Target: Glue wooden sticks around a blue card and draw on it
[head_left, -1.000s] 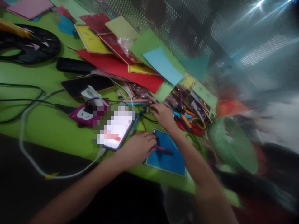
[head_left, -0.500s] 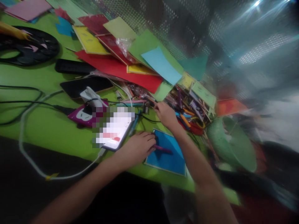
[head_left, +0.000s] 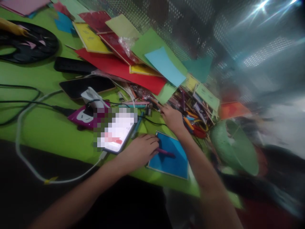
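Observation:
My left hand (head_left: 141, 149) is closed at the near edge of the blue framed card (head_left: 177, 167), its fingers bent over the card's left side. From under those fingers a slim purple pen (head_left: 168, 153) sticks out to the right, lying across the card. My right hand (head_left: 173, 118) is just beyond the card, at the near side of a jumbled pile of sticks and tools (head_left: 190, 101). Its fingers are drawn together; what lies between them, if anything, I cannot make out. A lit phone (head_left: 118, 135), partly blurred out, rests left of my left hand.
A purple power strip (head_left: 79, 119) with cables stands left of the phone. Beyond it lie a dark phone (head_left: 83, 87) and coloured sheets, among them a red one (head_left: 124, 71). A green bowl (head_left: 246, 152) leans at the right; a black tray (head_left: 45, 41) is far left.
My right hand has shifted slightly right and toward me at the pile's edge. My left hand and the purple pen look nearly unmoved. The whole view has drifted a little.

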Motion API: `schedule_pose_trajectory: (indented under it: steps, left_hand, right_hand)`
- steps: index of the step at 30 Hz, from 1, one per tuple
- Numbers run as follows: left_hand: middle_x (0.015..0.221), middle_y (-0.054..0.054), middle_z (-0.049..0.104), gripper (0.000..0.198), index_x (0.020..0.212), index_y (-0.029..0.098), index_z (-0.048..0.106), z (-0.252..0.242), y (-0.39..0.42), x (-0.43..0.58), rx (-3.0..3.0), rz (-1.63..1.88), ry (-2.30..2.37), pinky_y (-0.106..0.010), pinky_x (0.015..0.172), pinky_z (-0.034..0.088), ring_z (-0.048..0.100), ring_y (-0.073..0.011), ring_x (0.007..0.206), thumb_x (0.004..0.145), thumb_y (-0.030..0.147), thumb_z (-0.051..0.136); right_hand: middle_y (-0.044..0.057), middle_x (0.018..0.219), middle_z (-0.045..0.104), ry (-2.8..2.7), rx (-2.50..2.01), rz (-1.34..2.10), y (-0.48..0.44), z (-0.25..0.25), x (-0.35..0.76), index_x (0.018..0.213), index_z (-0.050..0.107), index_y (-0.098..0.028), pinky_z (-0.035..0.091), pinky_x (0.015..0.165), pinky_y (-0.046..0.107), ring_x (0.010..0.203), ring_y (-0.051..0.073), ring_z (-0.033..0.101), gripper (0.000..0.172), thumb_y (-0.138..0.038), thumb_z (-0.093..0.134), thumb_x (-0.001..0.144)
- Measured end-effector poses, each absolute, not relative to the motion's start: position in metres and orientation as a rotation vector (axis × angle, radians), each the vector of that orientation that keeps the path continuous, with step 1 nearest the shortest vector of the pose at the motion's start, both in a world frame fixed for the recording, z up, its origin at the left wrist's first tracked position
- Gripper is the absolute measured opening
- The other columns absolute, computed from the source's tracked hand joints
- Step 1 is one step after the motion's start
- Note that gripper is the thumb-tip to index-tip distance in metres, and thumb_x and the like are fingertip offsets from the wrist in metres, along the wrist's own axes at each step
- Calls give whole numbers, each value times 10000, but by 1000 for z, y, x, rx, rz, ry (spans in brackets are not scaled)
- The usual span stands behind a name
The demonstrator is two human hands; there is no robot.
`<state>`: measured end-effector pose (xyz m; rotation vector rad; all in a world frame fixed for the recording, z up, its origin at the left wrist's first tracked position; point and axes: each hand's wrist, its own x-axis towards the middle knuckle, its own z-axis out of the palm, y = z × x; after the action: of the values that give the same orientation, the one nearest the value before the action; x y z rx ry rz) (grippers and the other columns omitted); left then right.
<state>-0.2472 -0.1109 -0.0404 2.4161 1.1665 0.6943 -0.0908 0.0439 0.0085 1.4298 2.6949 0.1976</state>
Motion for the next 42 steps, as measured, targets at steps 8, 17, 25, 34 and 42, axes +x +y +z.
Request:
schedule_pose_trajectory:
  steps: [8, 17, 25, 34, 42]
  left_hand:
    - [1249, -97, 748, 163, 1055, 176, 722, -41, -112, -246, 2403, 702, 1177, -432, 1022, 519, 689, -266, 1171, 1042, 280, 596]
    - [1268, -101, 746, 184, 1138, 174, 700, -47, -111, -247, 2431, 733, 1163, -445, 1038, 526, 678, -273, 1204, 1050, 279, 576]
    - [1393, -103, 706, 212, 1116, 194, 715, -55, -108, -252, 2470, 706, 1116, -504, 1083, 526, 636, -304, 1317, 1059, 299, 540]
    - [1424, -114, 692, 329, 1097, 202, 725, -50, -108, -254, 2445, 667, 1132, -543, 1114, 509, 632, -324, 1337, 1074, 358, 436]
    - [1408, -88, 704, 377, 1077, 241, 727, -54, -103, -258, 2329, 672, 1141, -568, 1138, 492, 647, -324, 1315, 1049, 457, 419]
  right_hand:
    - [218, 1274, 705, 2609, 1367, 271, 48, 2, -99, 1249, 707, -127, 508, 884, 391, 1075, 314, 683, 371, -145, 414, 1023]
    - [33, 847, 718, 2890, 1778, -428, -2, 50, -28, 861, 638, -233, 509, 761, 327, 780, 208, 670, 68, -249, 585, 900]
    - [41, 702, 722, 2292, 2472, -958, -147, 82, 106, 790, 716, -318, 584, 644, 404, 634, 258, 706, 96, -414, 710, 782]
    - [116, 1091, 832, 2093, 2432, -852, -231, 90, 155, 1020, 853, -297, 644, 849, 415, 980, 324, 798, 290, -498, 698, 879]
    - [67, 1012, 809, 2636, 2196, -468, -112, 56, 97, 1006, 805, -245, 562, 854, 350, 918, 230, 742, 192, -304, 630, 950]
